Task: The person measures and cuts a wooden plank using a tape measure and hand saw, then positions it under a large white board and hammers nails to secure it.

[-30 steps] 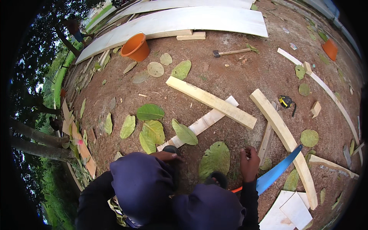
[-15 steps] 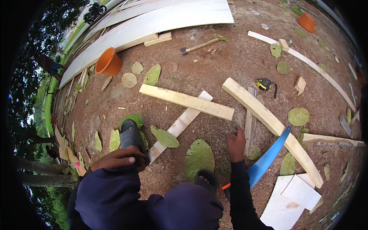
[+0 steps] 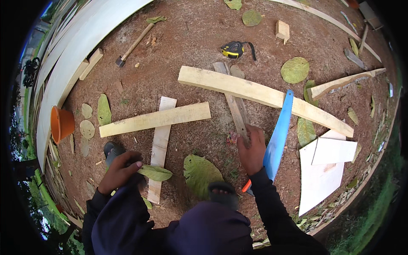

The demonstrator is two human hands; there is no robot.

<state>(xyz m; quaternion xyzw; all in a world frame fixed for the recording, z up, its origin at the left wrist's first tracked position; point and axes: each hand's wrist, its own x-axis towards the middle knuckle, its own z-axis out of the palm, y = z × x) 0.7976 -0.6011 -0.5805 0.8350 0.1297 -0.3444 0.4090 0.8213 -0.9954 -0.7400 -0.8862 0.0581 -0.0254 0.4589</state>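
My right hand is closed round the near end of a narrow, weathered wooden strip, thumb on one side and fingers on the other. That strip passes under a long squared timber. A handsaw with a blue blade lies beside my right forearm, its tip over the timber and its orange-edged handle partly behind my sleeve. Over my left knee hangs my left hand, empty, fingers loosely stretched. Beyond its fingertips a leaf lies across a flat board, which another squared timber crosses.
A black-and-yellow tape measure, a wood offcut and a hammer lie farther off. An orange bucket stands left, near long pale sheets. White panel pieces lie right. My sandalled feet are on the soil among large leaves.
My view has swung to the right and down. My right hand has moved from beside the weathered strip onto its near end. My left hand still hangs over the knee.
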